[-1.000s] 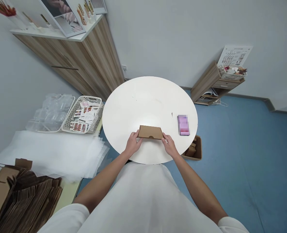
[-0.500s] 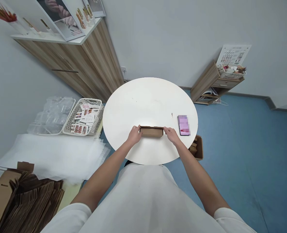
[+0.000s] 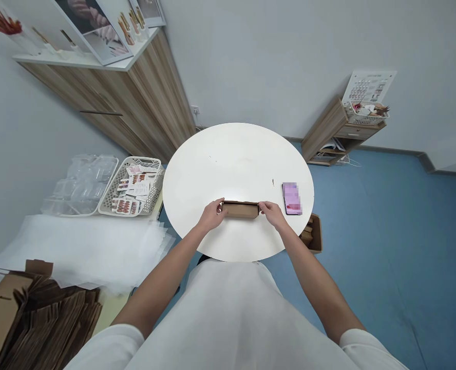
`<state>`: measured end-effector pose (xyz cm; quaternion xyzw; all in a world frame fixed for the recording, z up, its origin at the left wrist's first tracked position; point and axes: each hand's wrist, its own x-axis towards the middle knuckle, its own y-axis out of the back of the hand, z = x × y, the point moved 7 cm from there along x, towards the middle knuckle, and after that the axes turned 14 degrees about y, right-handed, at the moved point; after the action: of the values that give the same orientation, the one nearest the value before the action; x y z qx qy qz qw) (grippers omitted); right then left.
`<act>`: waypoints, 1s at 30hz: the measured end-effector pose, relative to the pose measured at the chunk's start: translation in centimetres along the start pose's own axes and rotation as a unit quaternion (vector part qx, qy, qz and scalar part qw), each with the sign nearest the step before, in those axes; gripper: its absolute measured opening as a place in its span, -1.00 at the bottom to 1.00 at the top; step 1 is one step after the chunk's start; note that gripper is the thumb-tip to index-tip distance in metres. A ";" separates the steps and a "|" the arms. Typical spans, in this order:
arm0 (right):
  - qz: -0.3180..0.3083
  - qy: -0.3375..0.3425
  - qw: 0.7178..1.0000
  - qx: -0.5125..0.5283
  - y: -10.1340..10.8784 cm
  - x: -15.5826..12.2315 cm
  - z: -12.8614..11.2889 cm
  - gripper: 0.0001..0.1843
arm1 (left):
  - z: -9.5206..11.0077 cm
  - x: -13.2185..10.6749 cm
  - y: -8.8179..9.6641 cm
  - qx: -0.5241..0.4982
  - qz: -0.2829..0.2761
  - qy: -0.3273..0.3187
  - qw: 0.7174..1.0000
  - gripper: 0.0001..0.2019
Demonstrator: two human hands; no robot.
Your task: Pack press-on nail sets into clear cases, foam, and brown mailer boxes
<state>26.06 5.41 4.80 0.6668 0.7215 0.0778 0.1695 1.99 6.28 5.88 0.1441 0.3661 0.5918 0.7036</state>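
Note:
A small brown cardboard box (image 3: 240,209) lies lengthwise across the near half of the round white table (image 3: 235,159). My left hand (image 3: 212,214) grips its left end, thumb and fingers closed around the edge. At the opposite end my right hand (image 3: 271,213) pinches the right side of the box. The box's inside and its exact folds are too small to make out. A phone (image 3: 291,198) with a purple, blurred screen rests on the table to the right of my right hand.
To the left, a white basket (image 3: 151,198) holds printed cards beside clear plastic boxes (image 3: 87,180). Nearer are translucent sheets (image 3: 93,246) and stacked flat cardboard (image 3: 54,329). A carton (image 3: 317,234) stands below the table's right edge. Behind is a wooden cabinet (image 3: 147,97).
My left hand's fingers have shifted slightly at the box's left end. The box and my right hand stay almost in place.

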 end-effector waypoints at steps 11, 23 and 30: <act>0.019 -0.024 0.999 0.041 -0.3 -0.3 -0.1 -0.58 | 0.2 0.2 1.1 -0.075 -0.065 0.085 0.991 -0.55; 0.020 -0.025 0.998 0.049 -0.3 -0.9 -0.6 -0.59 | -0.4 0.6 0.6 -0.104 -0.074 0.097 0.987 -0.58; -0.006 -0.051 0.997 0.058 -0.4 -1.5 0.8 -0.54 | -2.5 0.9 0.1 -0.112 -0.062 0.110 0.986 -0.53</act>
<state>26.05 3.79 4.08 0.6740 0.7195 0.0007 0.1675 0.26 6.62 3.94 -0.0251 0.3810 0.5965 0.7060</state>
